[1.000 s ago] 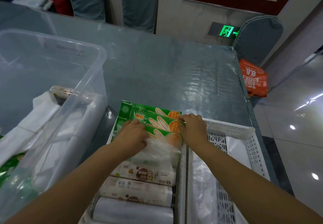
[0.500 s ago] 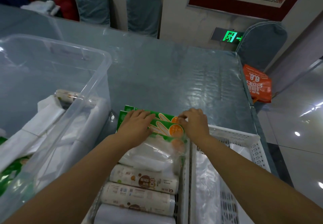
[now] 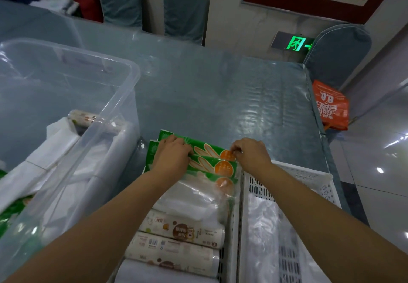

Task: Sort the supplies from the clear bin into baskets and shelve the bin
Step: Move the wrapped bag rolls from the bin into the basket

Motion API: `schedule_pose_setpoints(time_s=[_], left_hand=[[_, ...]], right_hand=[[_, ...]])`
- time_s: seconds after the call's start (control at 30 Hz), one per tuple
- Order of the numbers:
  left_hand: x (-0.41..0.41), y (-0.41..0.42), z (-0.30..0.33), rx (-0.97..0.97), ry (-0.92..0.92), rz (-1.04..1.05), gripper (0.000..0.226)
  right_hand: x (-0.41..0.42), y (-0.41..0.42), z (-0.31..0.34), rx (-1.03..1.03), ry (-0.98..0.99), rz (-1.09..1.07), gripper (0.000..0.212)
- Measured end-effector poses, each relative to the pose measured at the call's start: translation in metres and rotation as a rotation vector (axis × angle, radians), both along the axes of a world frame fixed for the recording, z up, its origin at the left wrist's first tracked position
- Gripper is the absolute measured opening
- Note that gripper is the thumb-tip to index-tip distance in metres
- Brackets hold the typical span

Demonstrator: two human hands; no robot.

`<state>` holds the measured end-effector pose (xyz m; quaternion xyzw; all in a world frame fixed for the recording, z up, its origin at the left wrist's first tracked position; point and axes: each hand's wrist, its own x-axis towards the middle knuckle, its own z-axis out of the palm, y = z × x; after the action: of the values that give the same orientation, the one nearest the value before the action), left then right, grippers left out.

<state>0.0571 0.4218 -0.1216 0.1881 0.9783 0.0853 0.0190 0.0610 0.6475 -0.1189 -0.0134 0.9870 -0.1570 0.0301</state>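
Since a second ago your hands have pushed the green packs [image 3: 207, 157] lower into the left basket [image 3: 231, 227]. Your left hand [image 3: 172, 157] presses them with fingers laid flat; your right hand [image 3: 250, 153] pinches the top pack's corner. Beside it on the desk [image 3: 209, 97] sits the clear bin [image 3: 72, 110].

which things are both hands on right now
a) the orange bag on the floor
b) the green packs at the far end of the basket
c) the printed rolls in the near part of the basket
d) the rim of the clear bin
b: the left hand lies on top of the green packs and the right hand pinches their orange end, at the far end of the white basket; the printed rolls lie nearer, untouched.
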Motion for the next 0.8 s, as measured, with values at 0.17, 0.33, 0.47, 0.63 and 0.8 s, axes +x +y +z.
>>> schedule_pose_setpoints(time_s=[0.17, 0.33, 0.47, 0.63, 0.8], left_hand=[[-0.003, 0.003, -0.004, 0.11, 0.024, -0.012, 0.045], [-0.023, 0.002, -0.005, -0.107, -0.067, -0.034, 0.051], [-0.025, -0.004, -0.003, -0.227, -0.035, -0.023, 0.04], [-0.022, -0.008, 0.005, -0.195, -0.08, -0.052, 0.044], [0.012, -0.03, 0.019, 0.195, -0.076, 0.039, 0.06]], right_hand=[[-0.003, -0.002, 0.001, 0.104, -0.025, 0.078, 0.02], [-0.005, -0.002, 0.001, 0.108, -0.032, 0.079, 0.018], [-0.002, -0.003, -0.001, 0.067, 0.001, 0.049, 0.016], [0.005, -0.005, 0.0, -0.015, 0.008, -0.001, 0.018], [0.039, -0.018, 0.009, -0.217, 0.246, 0.006, 0.017]])
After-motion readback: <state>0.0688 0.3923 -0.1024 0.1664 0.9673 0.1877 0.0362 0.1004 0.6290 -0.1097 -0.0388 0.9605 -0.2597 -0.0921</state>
